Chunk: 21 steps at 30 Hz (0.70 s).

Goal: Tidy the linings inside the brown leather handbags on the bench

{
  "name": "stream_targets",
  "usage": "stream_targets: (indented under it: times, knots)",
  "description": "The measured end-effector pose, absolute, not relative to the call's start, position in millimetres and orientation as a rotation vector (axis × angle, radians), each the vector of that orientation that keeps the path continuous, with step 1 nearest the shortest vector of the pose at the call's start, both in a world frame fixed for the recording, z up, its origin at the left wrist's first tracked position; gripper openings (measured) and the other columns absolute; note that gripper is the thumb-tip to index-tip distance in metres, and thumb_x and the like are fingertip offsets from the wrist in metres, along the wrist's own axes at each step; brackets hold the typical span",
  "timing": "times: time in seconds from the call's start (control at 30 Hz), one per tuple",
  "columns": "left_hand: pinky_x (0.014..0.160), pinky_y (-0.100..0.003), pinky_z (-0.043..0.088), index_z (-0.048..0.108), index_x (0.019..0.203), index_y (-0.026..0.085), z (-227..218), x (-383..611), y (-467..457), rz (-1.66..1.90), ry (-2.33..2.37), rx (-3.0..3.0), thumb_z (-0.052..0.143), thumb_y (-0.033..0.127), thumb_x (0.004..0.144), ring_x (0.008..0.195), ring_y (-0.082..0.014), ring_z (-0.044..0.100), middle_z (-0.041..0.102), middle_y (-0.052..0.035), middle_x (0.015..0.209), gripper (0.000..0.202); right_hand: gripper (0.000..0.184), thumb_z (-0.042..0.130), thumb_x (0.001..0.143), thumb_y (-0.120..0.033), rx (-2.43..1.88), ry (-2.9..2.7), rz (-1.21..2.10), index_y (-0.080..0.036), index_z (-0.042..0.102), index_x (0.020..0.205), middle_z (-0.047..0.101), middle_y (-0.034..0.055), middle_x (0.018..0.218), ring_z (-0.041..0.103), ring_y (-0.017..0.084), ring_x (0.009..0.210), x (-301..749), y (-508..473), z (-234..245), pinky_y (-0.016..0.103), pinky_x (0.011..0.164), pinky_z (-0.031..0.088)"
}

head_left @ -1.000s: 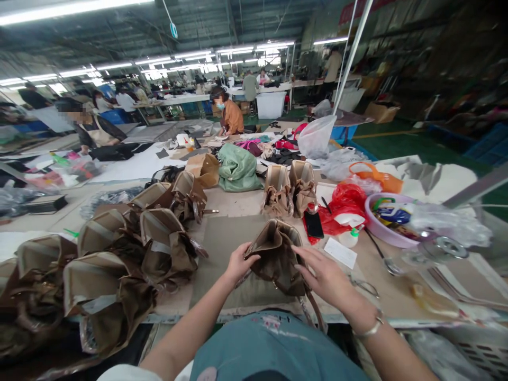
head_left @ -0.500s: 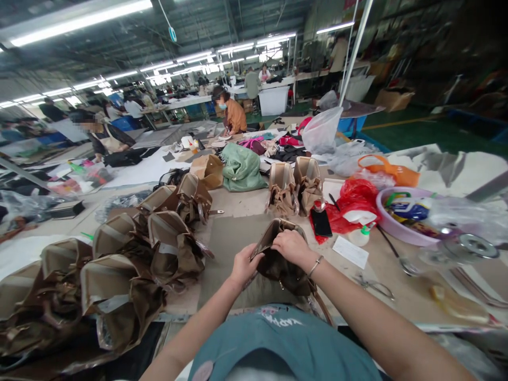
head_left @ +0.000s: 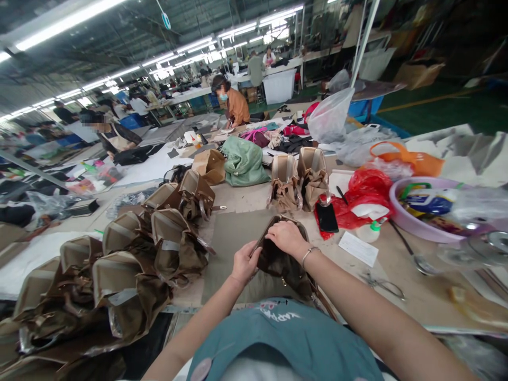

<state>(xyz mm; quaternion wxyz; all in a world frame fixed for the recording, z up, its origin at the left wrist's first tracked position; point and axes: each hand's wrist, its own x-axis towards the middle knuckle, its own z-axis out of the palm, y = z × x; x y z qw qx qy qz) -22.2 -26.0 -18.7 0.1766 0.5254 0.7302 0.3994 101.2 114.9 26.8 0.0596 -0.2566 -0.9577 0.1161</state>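
Observation:
A dark brown handbag (head_left: 291, 267) lies close to my body at the table's front edge, its mouth facing up. My left hand (head_left: 245, 263) pinches the bag's left rim, thumb on top. Over the opening, my right hand (head_left: 286, 238) has its fingers curled on the same rim near the upper left corner; its fingertips are partly hidden. A strap hangs from the bag's right side. Beneath the bag is a grey-green mat (head_left: 228, 238). Beyond it stand two similar tan-lined bags, one on the left (head_left: 284, 182) and another bag (head_left: 313, 177) beside it.
Several brown bags (head_left: 123, 283) crowd the left side. To the right are a black phone (head_left: 327, 218) on red plastic, a white paper slip (head_left: 358, 248), scissors (head_left: 383, 286) and a purple basin (head_left: 420, 227). A green cloth bundle (head_left: 245, 161) lies farther back, before a co-worker (head_left: 237, 108).
My view has tilted and shifted slightly. My right hand has moved a little toward the left rim, nearer my left hand, which keeps its pinch on the handbag.

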Motion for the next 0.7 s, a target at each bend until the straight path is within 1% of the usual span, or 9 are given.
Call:
stream_targets:
  times: [0.1, 0.27, 0.53, 0.7]
  knots:
    - [0.091, -0.03, 0.045, 0.061, 0.105, 0.02, -20.9, -22.2, -24.4, 1.136, 2.095, 1.452, 0.043, 0.033, 0.085, 0.098, -0.0174, 0.058, 0.064, -0.0046, 0.105, 0.03, 0.034, 0.042, 0.086, -0.041, -0.781, -2.896, 0.36, -0.02, 0.068, 0.079, 0.067, 0.0044, 0.084, 0.055, 0.017, 0.083, 98.2, 117.8, 25.2, 0.027, 0.074, 0.033]
    - [0.089, -0.028, 0.046, 0.063, 0.102, 0.02, -25.9, -23.3, -23.2, 1.189, 2.117, 1.462, 0.044, 0.033, 0.085, 0.094, -0.0159, 0.059, 0.065, -0.0044, 0.1, 0.028, 0.034, 0.042, 0.086, -0.042, -0.788, -2.9, 0.376, -0.021, 0.068, 0.08, 0.067, 0.0057, 0.086, 0.055, 0.017, 0.084, 95.2, 119.8, 23.8, 0.027, 0.074, 0.033]
    - [0.091, -0.028, 0.045, 0.062, 0.102, 0.019, -23.9, -24.7, -22.8, 1.197, 2.123, 1.452, 0.044, 0.032, 0.086, 0.097, -0.0157, 0.058, 0.064, -0.0051, 0.103, 0.028, 0.033, 0.042, 0.086, -0.041, -0.792, -2.913, 0.394, -0.021, 0.068, 0.08, 0.068, 0.0061, 0.087, 0.055, 0.017, 0.084, 90.5, 121.8, 24.2, 0.028, 0.074, 0.033]
    - [0.09, -0.026, 0.044, 0.062, 0.102, 0.019, -21.4, -25.4, -21.8, 1.151, 2.149, 1.474, 0.041, 0.031, 0.087, 0.096, -0.0147, 0.058, 0.064, -0.0047, 0.102, 0.028, 0.032, 0.043, 0.085, -0.04, -0.791, -2.917, 0.393, -0.021, 0.068, 0.081, 0.068, 0.006, 0.088, 0.055, 0.017, 0.084, 89.8, 121.8, 26.0, 0.028, 0.074, 0.033]
